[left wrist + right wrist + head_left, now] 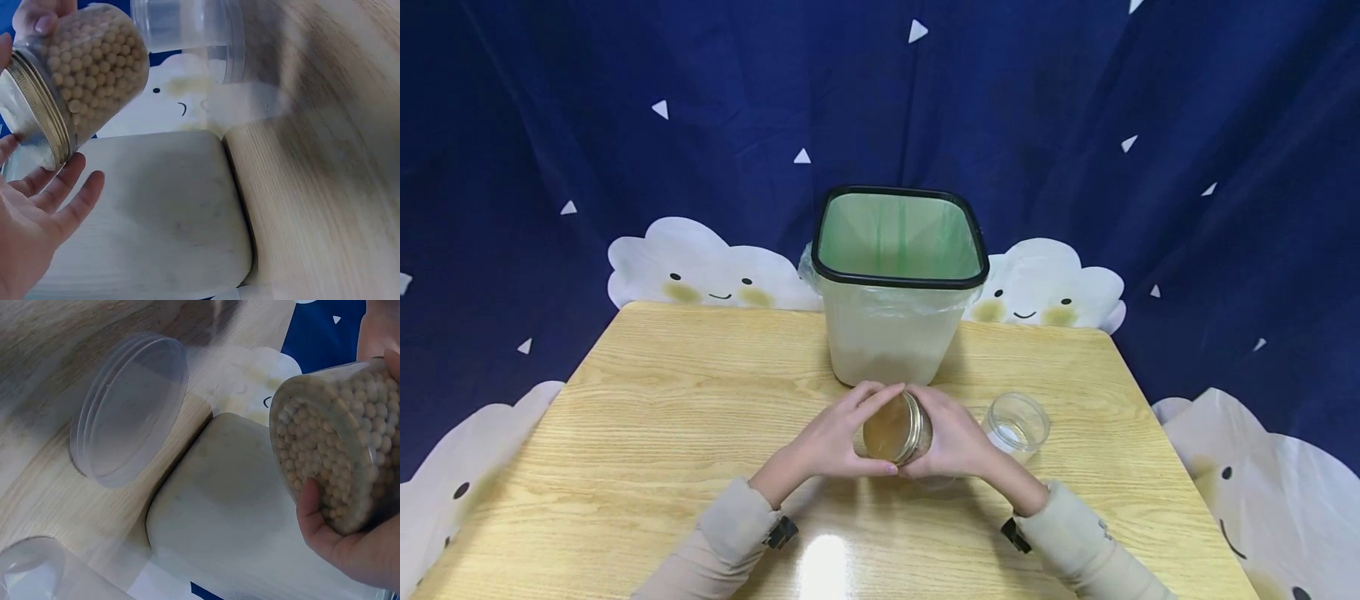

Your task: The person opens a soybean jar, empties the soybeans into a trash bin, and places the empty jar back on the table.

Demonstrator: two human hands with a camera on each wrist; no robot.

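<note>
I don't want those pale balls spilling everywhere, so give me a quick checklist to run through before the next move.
1. Jar of balls supported: ok; the left hand holds its lid end, the right hand its base end.
2. Gold lid in place: ok.
3. Lid screwed tight: cannot tell.
4. Jar upright: not ok; it is tipped, lid toward the left hand.
5. Clear container standing upright on the table: ok.
6. That container empty: cannot tell; a white patch shows low in it.
</note>
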